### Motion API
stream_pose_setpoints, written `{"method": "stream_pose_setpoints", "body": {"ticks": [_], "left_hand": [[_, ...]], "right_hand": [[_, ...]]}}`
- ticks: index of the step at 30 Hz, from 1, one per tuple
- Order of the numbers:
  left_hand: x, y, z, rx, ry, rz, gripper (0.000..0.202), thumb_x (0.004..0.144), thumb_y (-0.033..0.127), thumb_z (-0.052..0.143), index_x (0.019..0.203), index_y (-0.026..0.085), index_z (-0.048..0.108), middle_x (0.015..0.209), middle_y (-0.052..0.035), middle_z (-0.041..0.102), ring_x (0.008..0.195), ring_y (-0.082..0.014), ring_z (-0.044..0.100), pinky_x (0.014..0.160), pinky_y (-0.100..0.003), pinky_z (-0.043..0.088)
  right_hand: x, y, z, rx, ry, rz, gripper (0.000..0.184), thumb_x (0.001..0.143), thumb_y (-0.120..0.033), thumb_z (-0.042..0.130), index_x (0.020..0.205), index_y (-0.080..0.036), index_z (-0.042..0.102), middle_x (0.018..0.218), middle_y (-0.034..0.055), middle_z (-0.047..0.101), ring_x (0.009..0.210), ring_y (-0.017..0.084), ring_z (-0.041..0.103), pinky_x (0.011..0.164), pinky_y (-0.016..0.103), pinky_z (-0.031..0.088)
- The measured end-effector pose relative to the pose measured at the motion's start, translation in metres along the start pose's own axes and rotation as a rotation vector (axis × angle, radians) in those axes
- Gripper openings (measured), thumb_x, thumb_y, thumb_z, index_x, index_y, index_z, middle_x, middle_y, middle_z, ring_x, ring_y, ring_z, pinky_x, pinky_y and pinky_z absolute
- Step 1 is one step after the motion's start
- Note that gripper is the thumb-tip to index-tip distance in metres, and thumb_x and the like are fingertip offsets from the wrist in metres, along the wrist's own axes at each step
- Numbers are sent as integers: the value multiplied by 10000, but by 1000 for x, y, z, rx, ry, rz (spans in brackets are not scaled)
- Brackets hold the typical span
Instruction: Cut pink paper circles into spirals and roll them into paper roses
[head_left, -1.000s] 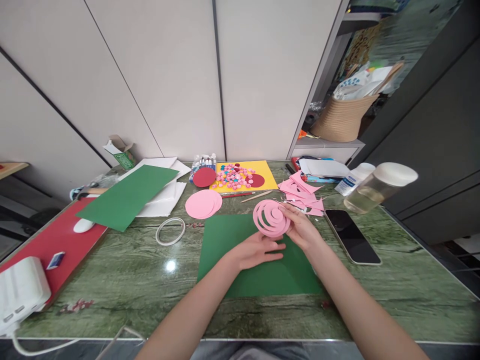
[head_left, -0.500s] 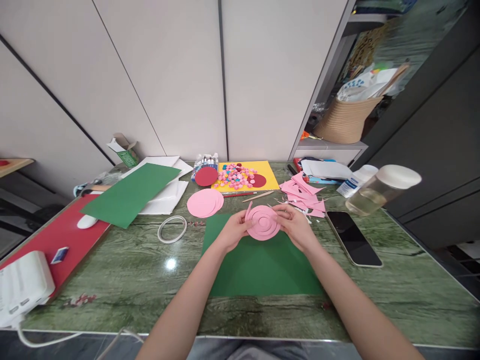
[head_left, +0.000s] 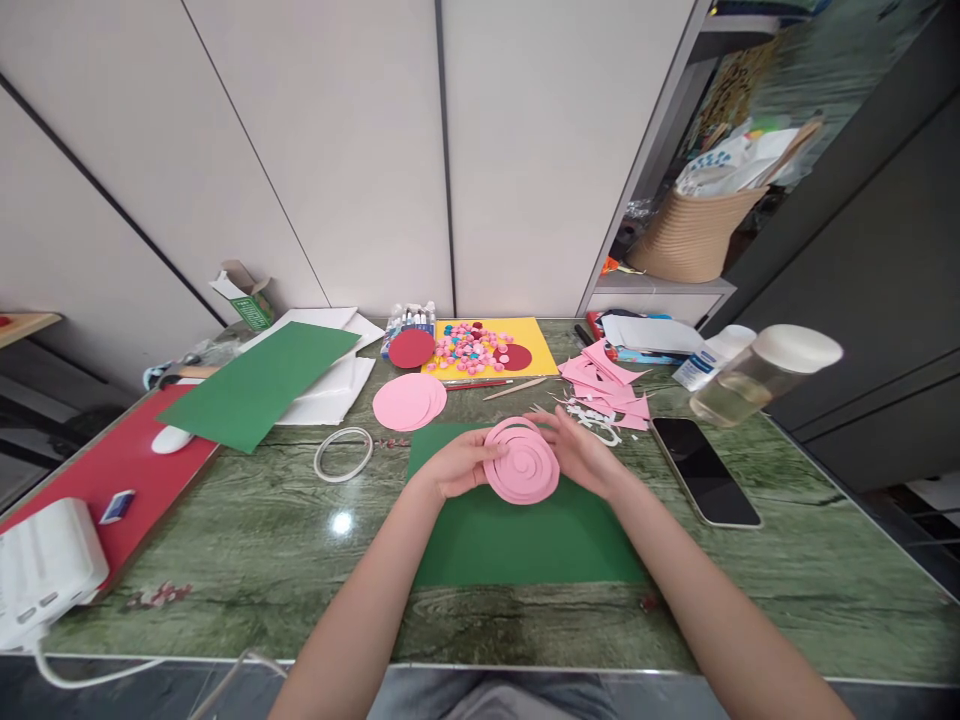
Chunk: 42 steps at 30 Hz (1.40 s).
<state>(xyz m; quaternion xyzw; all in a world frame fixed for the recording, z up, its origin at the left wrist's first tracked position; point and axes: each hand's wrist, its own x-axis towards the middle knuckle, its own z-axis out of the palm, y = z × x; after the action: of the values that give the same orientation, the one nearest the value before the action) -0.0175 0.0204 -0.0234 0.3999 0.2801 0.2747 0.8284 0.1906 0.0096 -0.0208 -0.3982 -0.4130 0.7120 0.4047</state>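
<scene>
A pink paper spiral (head_left: 523, 468), cut from a disc, is held above a green paper sheet (head_left: 525, 550). My left hand (head_left: 461, 462) pinches its left edge, thumb on top. My right hand (head_left: 583, 452) is at its upper right, fingertips closed on the outer loop and partly hidden behind it. That outer strip stands slightly away from the inner coils. Behind and left of the spiral lie overlapping pink paper discs (head_left: 409, 402). Pink paper offcuts (head_left: 604, 385) are heaped beyond my right hand, with white scraps (head_left: 596, 420) beside them.
Small pink, red and blue pieces (head_left: 474, 348) cover part of a yellow sheet (head_left: 536, 340). A red pencil (head_left: 480, 384) and wooden stick (head_left: 515, 389) lie before it. Left is a tape roll (head_left: 343, 455); right are a phone (head_left: 705, 472) and a bottle (head_left: 765, 375).
The spiral has come slightly lower and nearer, and its outer strip has loosened into a wider loop. My right thumb has moved off its face toward the upper right edge.
</scene>
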Motion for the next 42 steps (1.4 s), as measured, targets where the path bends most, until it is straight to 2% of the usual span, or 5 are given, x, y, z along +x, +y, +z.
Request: {"method": "stream_pose_setpoints", "body": {"ticks": [6, 15, 30, 35, 42], "left_hand": [[6, -6, -6, -6, 107, 25, 493, 661, 238, 712, 1121, 129, 574, 1127, -152, 581, 930, -209, 578, 805, -355, 474], [1, -2, -5, 275, 203, -21, 429, 679, 197, 637, 1101, 198, 559, 1007, -93, 587, 866, -175, 577, 723, -338, 508], [-27, 23, 4, 797, 368, -56, 459, 752, 195, 454, 1210, 220, 472, 1196, -123, 551, 1012, -247, 567, 750, -349, 522], [-40, 35, 7, 1501, 807, -9, 461, 792, 124, 352, 1241, 135, 456, 1132, -183, 586, 1013, -287, 578, 849, -404, 436], [-87, 32, -15, 1874, 848, -212, 382, 836, 136, 323, 1178, 118, 491, 1054, -170, 610, 982, -266, 582, 789, -376, 453]], "right_hand": [[1, 5, -4, -189, 48, 58, 415, 669, -330, 716, 1041, -206, 580, 918, 63, 671, 756, 154, 636, 688, 295, 524], [6, 12, -11, -466, 112, -41, 343, 679, -320, 676, 974, -157, 614, 808, 44, 667, 644, 125, 600, 531, 213, 475], [0, 11, -1, -932, 247, -345, 283, 871, -302, 409, 1062, -248, 611, 1093, 47, 646, 991, 217, 607, 868, 390, 467], [-10, 15, 25, -1237, 24, -444, 394, 919, -314, 325, 1285, -258, 460, 1323, 45, 495, 1243, 203, 416, 1039, 412, 327], [-10, 38, 41, -1601, -292, -426, 608, 893, -546, 283, 1423, -262, 201, 1495, 61, 184, 1379, 266, 76, 1101, 525, 87]]}}
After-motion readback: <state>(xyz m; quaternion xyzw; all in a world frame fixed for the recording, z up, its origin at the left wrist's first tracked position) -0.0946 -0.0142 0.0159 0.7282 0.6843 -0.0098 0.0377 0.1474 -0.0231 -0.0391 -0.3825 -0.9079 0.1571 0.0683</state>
